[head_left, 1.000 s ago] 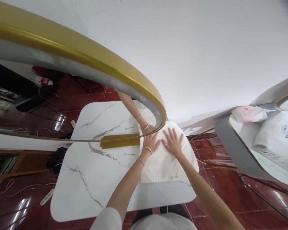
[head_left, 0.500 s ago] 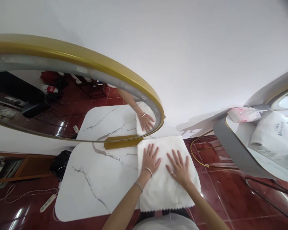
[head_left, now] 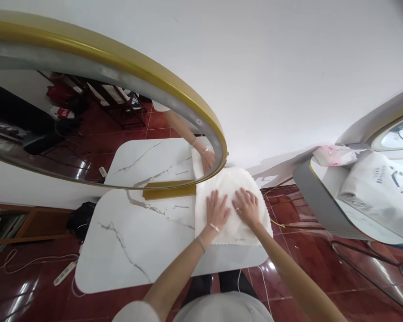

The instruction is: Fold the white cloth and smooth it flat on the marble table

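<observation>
On the right part of the white marble-patterned bench (head_left: 130,232), just in front of the gold base of the large round gold-framed mirror (head_left: 188,112), lies one white folded cloth with a pinked near edge (head_left: 233,188). Both hands rest flat on it: the left hand (head_left: 217,209) and the right hand (head_left: 246,206) sit side by side near its middle, fingers spread and pressing down, gripping nothing. The cloth looks already folded into a neat rectangle and lies fairly smooth, its far edge near the wall and mirror base; judging by that, the folding seems mostly done and what is left appears to be only flattening or a further fold.

Counted: one cloth, two hands, two thin bracelets on the left wrist (head_left: 208,232), one ring on the right hand. One mirror stands on the bench and repeats the cloth and one hand. A second bench (head_left: 322,201) stands well apart to the right, carrying one white bag (head_left: 379,192) and one pink-and-white packet (head_left: 334,155).
</observation>
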A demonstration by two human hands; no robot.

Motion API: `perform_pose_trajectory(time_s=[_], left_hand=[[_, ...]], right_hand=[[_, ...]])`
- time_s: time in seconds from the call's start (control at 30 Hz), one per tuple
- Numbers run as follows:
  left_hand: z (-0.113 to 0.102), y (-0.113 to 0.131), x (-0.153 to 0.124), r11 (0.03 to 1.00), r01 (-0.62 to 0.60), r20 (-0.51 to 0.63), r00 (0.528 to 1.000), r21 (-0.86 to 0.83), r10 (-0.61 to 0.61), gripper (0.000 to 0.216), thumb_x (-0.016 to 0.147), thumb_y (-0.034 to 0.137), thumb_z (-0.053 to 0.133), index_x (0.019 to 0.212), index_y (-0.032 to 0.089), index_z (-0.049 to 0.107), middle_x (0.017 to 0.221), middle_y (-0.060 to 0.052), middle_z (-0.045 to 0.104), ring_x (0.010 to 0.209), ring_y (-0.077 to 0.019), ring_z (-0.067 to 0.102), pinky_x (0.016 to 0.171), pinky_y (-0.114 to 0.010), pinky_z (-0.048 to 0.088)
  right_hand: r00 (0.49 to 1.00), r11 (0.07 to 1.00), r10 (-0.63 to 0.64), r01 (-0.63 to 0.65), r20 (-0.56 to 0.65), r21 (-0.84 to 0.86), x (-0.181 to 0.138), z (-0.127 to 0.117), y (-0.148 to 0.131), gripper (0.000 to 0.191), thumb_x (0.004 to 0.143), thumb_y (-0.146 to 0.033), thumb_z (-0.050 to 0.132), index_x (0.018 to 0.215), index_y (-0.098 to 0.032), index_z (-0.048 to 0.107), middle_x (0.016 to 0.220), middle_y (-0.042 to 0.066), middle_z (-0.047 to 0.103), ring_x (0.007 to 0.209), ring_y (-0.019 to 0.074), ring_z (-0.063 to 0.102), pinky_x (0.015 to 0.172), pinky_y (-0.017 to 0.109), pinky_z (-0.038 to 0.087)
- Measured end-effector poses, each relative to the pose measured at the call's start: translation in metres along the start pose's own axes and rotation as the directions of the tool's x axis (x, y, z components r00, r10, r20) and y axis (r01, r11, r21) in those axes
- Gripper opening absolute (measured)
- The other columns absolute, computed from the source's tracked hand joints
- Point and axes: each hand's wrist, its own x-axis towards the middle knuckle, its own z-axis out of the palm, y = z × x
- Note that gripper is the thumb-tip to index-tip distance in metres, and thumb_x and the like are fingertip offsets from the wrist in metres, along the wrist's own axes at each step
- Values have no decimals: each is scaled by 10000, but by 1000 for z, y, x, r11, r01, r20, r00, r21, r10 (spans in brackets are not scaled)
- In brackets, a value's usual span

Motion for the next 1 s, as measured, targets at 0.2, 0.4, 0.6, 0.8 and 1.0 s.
perform_pose_trajectory(time_s=[0.2, 0.4, 0.6, 0.8, 1.0], left_hand=[[-7, 19, -121, 999, -22, 11, 1000, 22, 22, 677, 902, 490, 453, 1499, 320, 185, 1585, -111, 140, 1452, -330, 128, 1113, -635, 194], [-12, 21, -155, 999, -17, 6, 1000, 50, 16, 668, 899, 510, 451, 1494, 351, 194, 1572, -78, 205, 1445, -301, 186, 1100, -588, 292], [-7, -11, -84, 962, 271, -131, 955, 36, -265, 518, 951, 354, 392, 1460, 354, 301, 1585, -18, 167, 1460, -267, 119, 1086, -541, 357], [0, -49, -32, 985, 151, -114, 984, 86, -140, 640, 914, 414, 458, 1489, 224, 250, 1592, -95, 105, 1456, -300, 107, 1155, -491, 256], [-3, -67, -41, 954, 282, -137, 954, 104, -267, 682, 913, 432, 440, 1504, 193, 198, 1587, -127, 92, 1460, -284, 93, 1167, -487, 222]], right_hand=[[990, 994, -109, 106, 88, 40, -90, -32, -24, 648, 950, -426, 400, 1521, -258, 144, 1563, 86, 202, 1414, 300, 226, 1111, 507, 246], [989, 997, -75, 74, 128, 14, -130, -48, -51, 684, 936, -438, 383, 1523, -304, 59, 1580, 72, 129, 1426, 319, 200, 1115, 543, 198], [996, 998, -42, 39, 84, 43, -113, -36, -47, 646, 950, -476, 359, 1517, -346, 77, 1537, 62, 270, 1384, 296, 288, 1107, 522, 205], [998, 998, 0, -4, 64, 68, -73, -20, -22, 586, 953, -511, 329, 1497, -312, 239, 1370, 113, 464, 1245, 305, 428, 1009, 507, 319], [995, 997, -62, 59, 74, 42, -43, -4, -39, 632, 971, -484, 269, 1526, -265, 64, 1573, 95, 155, 1431, 302, 170, 1117, 569, 156]])
